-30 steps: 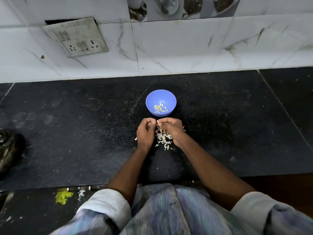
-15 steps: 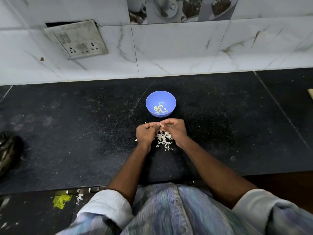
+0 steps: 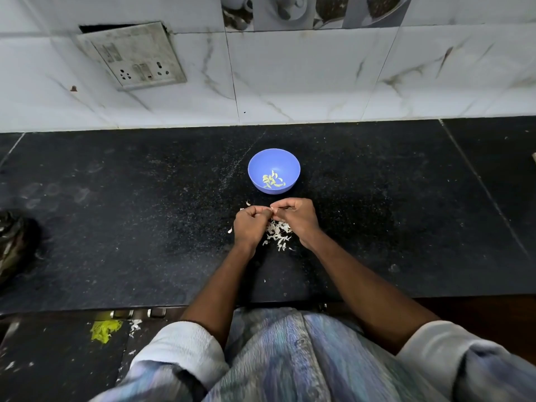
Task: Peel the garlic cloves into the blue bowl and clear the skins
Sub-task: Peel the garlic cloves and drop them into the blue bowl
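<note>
Between pinching fingertips [image 3: 268, 210] of left hand [image 3: 249, 226] and right hand [image 3: 298, 217]: small garlic clove, likely slippery, papery-skinned; best nipped at its ends.

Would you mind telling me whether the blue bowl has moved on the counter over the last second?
No. The blue bowl sits at the same spot beside the pale streak on the counter; only the camera shifted.

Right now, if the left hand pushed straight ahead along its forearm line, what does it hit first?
Probably the blue bowl. The left hand points up-counter and slightly right, and the bowl sits just beyond its knuckles, holding peeled cloves. Hand height above the counter is unclear, so it might clear the rim.
</note>
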Demonstrator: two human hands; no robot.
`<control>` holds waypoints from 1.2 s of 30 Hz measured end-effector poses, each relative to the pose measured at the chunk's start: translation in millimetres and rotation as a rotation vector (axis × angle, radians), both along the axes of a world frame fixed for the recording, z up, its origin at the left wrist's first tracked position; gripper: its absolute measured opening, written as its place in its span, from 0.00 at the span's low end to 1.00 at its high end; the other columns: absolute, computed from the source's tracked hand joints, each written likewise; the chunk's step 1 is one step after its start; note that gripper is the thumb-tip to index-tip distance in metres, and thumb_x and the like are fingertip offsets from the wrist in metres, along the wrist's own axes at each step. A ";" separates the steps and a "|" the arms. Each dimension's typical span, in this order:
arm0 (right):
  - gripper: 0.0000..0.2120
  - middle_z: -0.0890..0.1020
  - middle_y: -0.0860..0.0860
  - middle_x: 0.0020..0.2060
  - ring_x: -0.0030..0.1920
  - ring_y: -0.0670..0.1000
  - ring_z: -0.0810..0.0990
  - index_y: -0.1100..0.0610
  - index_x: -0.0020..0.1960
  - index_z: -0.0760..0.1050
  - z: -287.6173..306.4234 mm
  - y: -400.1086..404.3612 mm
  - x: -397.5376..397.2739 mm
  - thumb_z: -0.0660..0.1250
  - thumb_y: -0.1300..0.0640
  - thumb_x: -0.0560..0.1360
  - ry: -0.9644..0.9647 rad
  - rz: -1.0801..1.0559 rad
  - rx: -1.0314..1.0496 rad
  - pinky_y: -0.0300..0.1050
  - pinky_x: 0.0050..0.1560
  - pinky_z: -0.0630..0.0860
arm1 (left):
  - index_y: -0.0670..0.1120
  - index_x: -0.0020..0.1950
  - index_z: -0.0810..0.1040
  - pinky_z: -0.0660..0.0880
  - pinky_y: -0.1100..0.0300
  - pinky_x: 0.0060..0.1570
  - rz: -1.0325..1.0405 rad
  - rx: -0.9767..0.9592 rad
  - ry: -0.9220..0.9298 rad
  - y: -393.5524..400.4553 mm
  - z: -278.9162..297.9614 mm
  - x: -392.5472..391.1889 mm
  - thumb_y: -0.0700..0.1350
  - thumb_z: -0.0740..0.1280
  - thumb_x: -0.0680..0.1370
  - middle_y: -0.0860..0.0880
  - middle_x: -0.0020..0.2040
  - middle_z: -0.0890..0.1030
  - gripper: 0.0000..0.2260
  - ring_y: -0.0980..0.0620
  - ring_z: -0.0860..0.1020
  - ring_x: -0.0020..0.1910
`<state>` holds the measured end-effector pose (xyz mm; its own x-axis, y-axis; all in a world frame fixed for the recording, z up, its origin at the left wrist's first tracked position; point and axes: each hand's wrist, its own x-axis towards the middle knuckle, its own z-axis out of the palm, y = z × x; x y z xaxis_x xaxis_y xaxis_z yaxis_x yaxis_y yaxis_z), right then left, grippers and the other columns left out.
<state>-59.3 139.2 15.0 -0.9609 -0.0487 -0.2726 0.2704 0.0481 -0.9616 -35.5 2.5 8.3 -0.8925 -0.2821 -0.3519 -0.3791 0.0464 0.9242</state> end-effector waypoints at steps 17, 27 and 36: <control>0.04 0.84 0.57 0.39 0.36 0.47 0.82 0.64 0.50 0.82 -0.7 6.0 1.1 0.69 0.64 0.81 -0.051 -0.029 0.002 0.41 0.44 0.83 | 0.46 0.48 0.85 0.79 0.61 0.42 -0.093 -0.074 0.163 4.5 -7.7 18.2 0.41 0.71 0.81 0.51 0.41 0.87 0.04 0.56 0.82 0.36; 0.04 0.85 0.54 0.36 0.34 0.45 0.80 0.63 0.49 0.82 3.0 3.4 2.6 0.70 0.63 0.80 -0.002 -0.041 0.053 0.39 0.36 0.78 | 0.46 0.49 0.87 0.77 0.59 0.38 -0.045 0.037 0.168 7.4 -9.0 13.2 0.42 0.75 0.80 0.45 0.40 0.88 0.01 0.51 0.80 0.36; 0.04 0.86 0.63 0.42 0.41 0.55 0.84 0.64 0.48 0.84 17.1 7.2 -7.7 0.70 0.68 0.76 -0.081 0.053 -0.014 0.43 0.43 0.82 | 0.48 0.48 0.87 0.76 0.58 0.40 0.022 -0.075 0.176 -3.5 -22.1 -2.2 0.43 0.73 0.80 0.53 0.38 0.86 0.03 0.59 0.79 0.34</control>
<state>-67.0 146.3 32.1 -0.9316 -0.1028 -0.3486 0.3450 0.0511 -0.9372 -37.7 -1.0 -13.7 -0.9316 -0.3221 -0.1684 -0.2139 0.1111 0.9705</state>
